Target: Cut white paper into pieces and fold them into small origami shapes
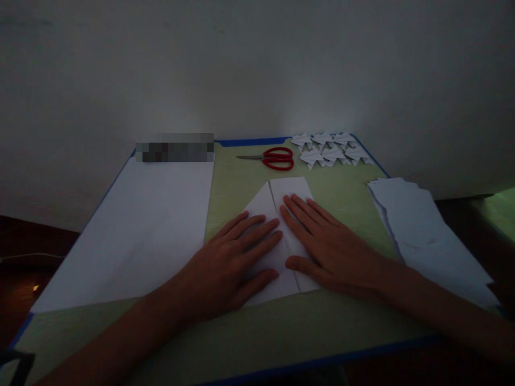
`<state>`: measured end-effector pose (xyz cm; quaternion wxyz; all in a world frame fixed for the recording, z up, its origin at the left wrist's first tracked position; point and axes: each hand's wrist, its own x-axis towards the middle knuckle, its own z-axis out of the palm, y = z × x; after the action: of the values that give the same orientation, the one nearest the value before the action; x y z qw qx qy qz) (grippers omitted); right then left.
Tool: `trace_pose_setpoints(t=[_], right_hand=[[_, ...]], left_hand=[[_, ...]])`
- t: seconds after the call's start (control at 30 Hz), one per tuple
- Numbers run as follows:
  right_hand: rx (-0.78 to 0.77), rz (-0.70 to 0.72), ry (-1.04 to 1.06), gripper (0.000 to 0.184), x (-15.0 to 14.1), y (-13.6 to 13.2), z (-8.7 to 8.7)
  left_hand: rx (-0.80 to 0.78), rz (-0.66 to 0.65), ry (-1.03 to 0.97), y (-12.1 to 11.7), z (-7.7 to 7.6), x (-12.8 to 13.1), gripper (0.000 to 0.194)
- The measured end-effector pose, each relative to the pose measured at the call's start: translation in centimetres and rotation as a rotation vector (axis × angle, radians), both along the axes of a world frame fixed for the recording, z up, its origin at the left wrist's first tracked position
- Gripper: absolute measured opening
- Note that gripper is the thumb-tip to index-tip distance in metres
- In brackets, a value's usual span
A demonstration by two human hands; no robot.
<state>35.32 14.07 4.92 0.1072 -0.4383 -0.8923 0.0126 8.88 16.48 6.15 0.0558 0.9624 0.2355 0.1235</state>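
A folded sheet of white paper (pixel 292 187) lies on the table in front of me, with a seam running down its middle where two flaps meet. Its far left corner is folded in at a slant; the far right corner is square. My left hand (pixel 237 257) rests flat on the left flap, fingers stretched toward the seam. On the right flap lies my right hand (pixel 325 238), also flat with the fingers spread. Both hands partly hide the paper, and neither grips anything.
Red-handled scissors (pixel 277 158) lie beyond the paper. Several folded paper figures (pixel 322 155) stand in rows at the back right. A paper stack (pixel 418 225) is at the right, a large white sheet (pixel 161 225) at the left. The green table (pixel 225 348) meets a wall (pixel 249 69).
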Motion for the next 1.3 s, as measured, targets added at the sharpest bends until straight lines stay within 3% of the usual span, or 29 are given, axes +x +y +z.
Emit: trace_pose_setpoints(t=[0.77,0.93,1.07,1.2,1.3], right_hand=[[-0.017,-0.078,-0.022,0.09,-0.7,-0.8,0.0],[-0.022,-0.034,-0.017,0.089,0.1,-0.4,-0.1],[-0.029,0.065,0.004,0.084,1.2,-0.2,0.7],[0.013,0.063,0.018,0.073,1.0,-1.5,1.6],[-0.004,0.05,-0.02,0.073,0.4,-2.8,1.1]], left_hand=[[-0.002,-0.001,-0.007,0.1,-0.1,0.2,0.055],[-0.012,-0.005,0.0,0.1,0.1,0.2,0.051],[-0.029,-0.029,0.01,0.0,0.4,0.0,0.047],[-0.01,-0.046,0.011,-0.1,0.7,-0.1,0.052],[0.027,-0.065,0.029,-0.1,0.8,-0.2,0.052]])
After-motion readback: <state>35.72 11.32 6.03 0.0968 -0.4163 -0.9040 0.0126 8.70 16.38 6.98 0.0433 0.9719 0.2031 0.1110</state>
